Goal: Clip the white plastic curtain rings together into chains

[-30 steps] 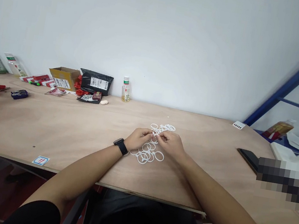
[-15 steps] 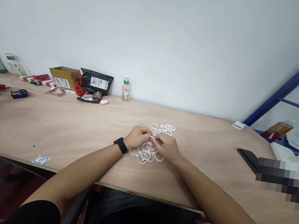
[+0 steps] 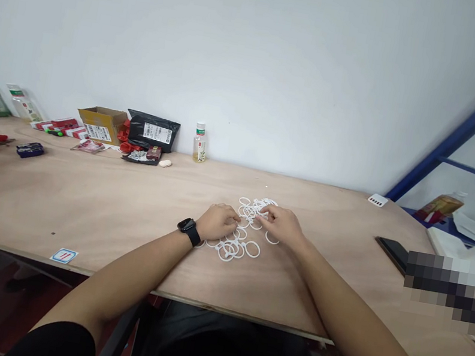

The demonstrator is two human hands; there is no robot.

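Head camera, one: worn at near side of counter (image 3: 122,213); faces forward and down over forearms (image 3: 130,275) to far wall (image 3: 257,60); wide view, forearms close, wall farther off.

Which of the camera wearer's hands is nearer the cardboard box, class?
Left. The left hand is in front and right of the cardboard box; the right hand is farther right.

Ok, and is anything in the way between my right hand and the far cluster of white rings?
Nothing visible. Your right hand is at the right side of the far cluster of white rings, fingertips overlapping it in view; contact is unclear. Your left hand sits to the left, not between them.
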